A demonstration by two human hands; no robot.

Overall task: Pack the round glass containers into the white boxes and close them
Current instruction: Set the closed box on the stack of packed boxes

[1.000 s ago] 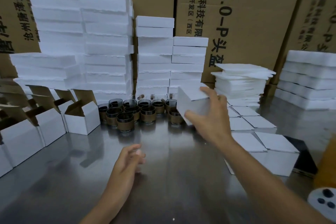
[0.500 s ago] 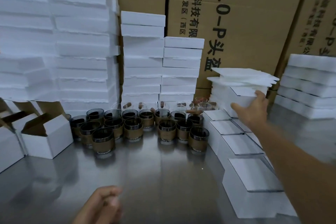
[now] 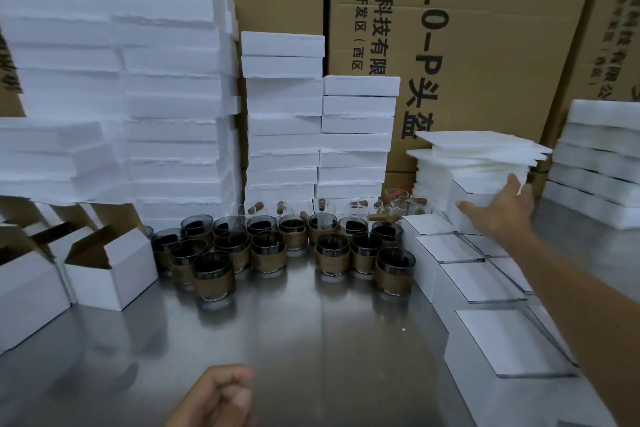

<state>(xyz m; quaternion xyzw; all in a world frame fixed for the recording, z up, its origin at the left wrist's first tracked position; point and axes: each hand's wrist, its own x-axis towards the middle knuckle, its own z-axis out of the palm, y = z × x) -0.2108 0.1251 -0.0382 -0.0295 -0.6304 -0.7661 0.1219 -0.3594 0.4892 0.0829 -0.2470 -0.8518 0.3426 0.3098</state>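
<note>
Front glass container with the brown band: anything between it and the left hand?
Nothing visible. Only bare steel table lies between the left hand and the front brown-banded round glass container; the open white cardboard box stands off to its left.
</note>
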